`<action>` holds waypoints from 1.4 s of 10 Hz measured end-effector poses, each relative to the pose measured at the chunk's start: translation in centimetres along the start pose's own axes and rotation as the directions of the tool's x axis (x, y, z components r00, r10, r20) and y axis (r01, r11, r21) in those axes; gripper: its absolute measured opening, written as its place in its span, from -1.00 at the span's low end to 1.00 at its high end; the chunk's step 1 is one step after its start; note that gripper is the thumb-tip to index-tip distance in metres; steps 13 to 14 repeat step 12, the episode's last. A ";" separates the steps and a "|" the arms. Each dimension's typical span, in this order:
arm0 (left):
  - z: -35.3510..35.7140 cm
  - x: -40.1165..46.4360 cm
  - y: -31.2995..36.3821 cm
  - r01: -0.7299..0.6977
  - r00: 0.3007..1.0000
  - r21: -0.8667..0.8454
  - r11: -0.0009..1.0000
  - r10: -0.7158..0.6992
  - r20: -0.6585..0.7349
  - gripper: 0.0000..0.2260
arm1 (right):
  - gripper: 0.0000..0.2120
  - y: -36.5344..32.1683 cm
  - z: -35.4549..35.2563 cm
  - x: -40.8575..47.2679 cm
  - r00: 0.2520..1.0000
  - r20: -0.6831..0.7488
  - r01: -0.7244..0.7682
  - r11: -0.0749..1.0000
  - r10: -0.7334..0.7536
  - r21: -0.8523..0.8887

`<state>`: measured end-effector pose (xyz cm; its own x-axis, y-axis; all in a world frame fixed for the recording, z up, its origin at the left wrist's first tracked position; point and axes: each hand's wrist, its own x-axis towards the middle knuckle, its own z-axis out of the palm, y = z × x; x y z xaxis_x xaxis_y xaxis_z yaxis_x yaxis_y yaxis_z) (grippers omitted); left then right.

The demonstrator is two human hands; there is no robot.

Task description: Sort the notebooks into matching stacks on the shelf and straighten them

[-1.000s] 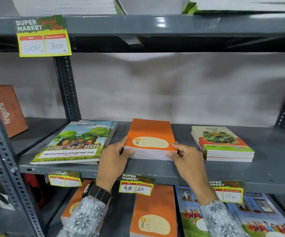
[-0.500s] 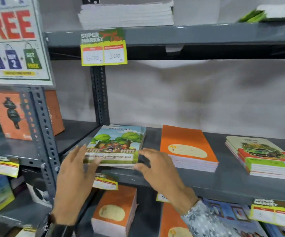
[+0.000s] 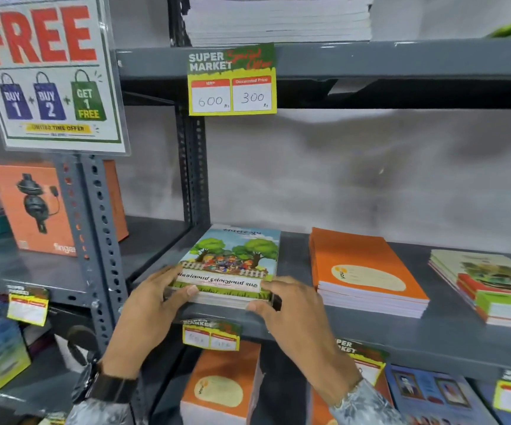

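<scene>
Item one: the tree-cover notebook stack (image 3: 232, 265), one pile, at the left end of the middle shelf (image 3: 370, 335), its near edge at the shelf lip. Your left hand (image 3: 153, 305) presses the near-left corner, thumb on the cover. Your right hand (image 3: 294, 311) cups the near-right corner, fingers curled round the page edges. Both hands grip this one pile between them, neither wide open.

Item two: one orange notebook stack (image 3: 364, 271), to the right of the first and apart from it, turned slightly askew. Item three: one green-and-red notebook stack (image 3: 493, 286) further right, its layers fanned unevenly; partly cut by the frame edge.

Shelf above: one white paper pile (image 3: 278, 19), with a price tag (image 3: 232, 79) reading 600 and 300 on its front rail.

Shelf below: two orange packs (image 3: 220, 391) partly seen, and blue-covered books (image 3: 432, 394) at right. Several small price tags hang on the rails; their figures are too blurred to read.

Left bay: one upright post (image 3: 94, 240), one offer sign (image 3: 45, 72) marked FREE, one orange box (image 3: 36, 207) standing behind the post.
</scene>
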<state>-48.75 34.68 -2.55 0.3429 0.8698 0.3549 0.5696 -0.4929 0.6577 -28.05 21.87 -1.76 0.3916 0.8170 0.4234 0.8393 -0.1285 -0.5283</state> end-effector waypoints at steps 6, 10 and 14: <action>-0.5 1.5 -2.4 0.091 0.993 -0.184 0.979 -0.075 0.096 -0.36 | -0.39 -0.2 0.4 -0.2 0.990 0.098 -0.102 0.994 0.097 0.044; -0.2 1.8 -2.8 0.118 0.991 -0.243 0.963 -0.099 0.089 -0.39 | -0.42 -1.1 0.5 -1.0 0.994 0.056 -0.094 0.995 0.095 -0.020; -0.5 1.6 -2.2 0.145 0.987 -0.216 0.965 -0.127 0.096 -0.34 | -0.41 -1.0 1.3 -0.5 0.994 0.070 -0.076 0.995 0.081 -0.059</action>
